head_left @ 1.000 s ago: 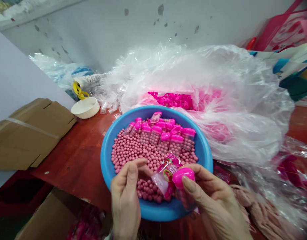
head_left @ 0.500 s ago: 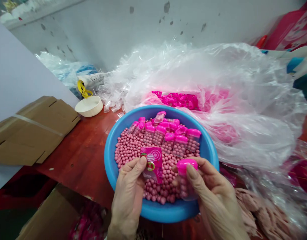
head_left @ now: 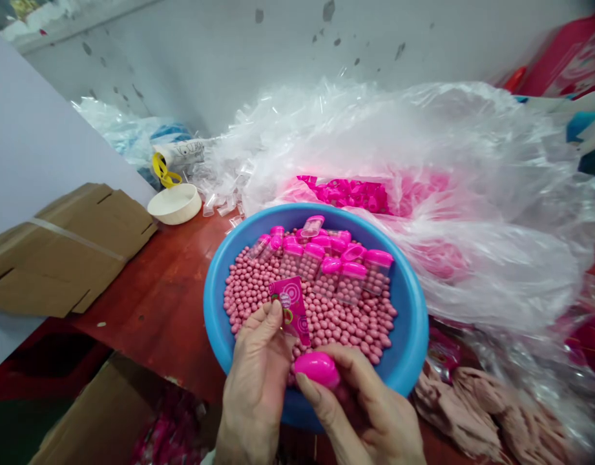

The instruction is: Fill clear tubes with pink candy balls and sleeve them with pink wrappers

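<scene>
My left hand (head_left: pixel 256 381) pinches a small pink printed sachet (head_left: pixel 290 310) between thumb and fingers, above a blue plastic basin (head_left: pixel 413 336). My right hand (head_left: pixel 360 407) grips a clear tube with a glossy pink cap (head_left: pixel 317 369), held low and tilted next to the sachet. Most of that tube is hidden by my fingers. The basin holds a layer of pink candy balls (head_left: pixel 336 323). Several upright and leaning pink-capped tubes filled with the same balls (head_left: pixel 331 268) stand along its far side.
A clear plastic bag (head_left: pixel 471 258) holding loose pink caps (head_left: pixel 348 194) lies behind the basin on a red tabletop (head_left: pixel 152 310). Flattened cardboard (head_left: pixel 59 258) lies left, beside a white bowl (head_left: pixel 174 203) and yellow tape (head_left: pixel 164 171). Pink fabric (head_left: pixel 486 413) lies at right.
My right hand has moved left and closer to my left hand, tilting the pink-capped tube over. The sachet now leans more and the view has shifted slightly.
</scene>
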The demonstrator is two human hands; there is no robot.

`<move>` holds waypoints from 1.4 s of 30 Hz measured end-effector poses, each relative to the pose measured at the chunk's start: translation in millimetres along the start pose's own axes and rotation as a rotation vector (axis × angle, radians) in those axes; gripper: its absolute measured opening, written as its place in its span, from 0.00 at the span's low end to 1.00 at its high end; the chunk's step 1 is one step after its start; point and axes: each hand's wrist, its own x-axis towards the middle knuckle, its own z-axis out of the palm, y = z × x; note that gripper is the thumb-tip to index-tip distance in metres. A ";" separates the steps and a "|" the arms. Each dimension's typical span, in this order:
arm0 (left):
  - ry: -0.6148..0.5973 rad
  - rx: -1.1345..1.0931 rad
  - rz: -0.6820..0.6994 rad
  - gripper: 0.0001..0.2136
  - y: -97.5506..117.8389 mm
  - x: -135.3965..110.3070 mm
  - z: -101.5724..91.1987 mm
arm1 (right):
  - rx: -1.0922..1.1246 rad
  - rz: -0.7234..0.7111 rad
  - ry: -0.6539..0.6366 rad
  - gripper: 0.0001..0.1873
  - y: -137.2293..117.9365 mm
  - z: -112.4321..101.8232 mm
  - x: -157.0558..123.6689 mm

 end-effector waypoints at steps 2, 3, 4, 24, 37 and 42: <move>0.016 -0.014 -0.036 0.04 0.4 -1.4 0.8 | -0.088 -0.084 0.032 0.07 7.2 -0.7 2.7; 0.033 -0.013 -0.051 0.04 0.3 -2.2 0.9 | -0.149 -0.136 0.047 0.08 10.1 -1.6 4.4; 0.049 -0.014 -0.072 0.04 -0.1 -2.9 0.6 | -0.211 -0.194 0.051 0.09 12.4 -2.8 6.0; -0.047 -0.029 0.065 0.07 0.3 1.3 -1.6 | -0.242 0.013 -0.016 0.09 4.5 -16.4 47.5; 0.014 -0.075 0.074 0.04 -0.7 7.0 -1.6 | -0.744 -0.332 0.090 0.09 3.5 -41.3 56.7; 0.011 -0.068 0.070 0.05 -1.1 6.2 -2.6 | -0.878 -0.419 0.035 0.11 13.6 -45.7 55.5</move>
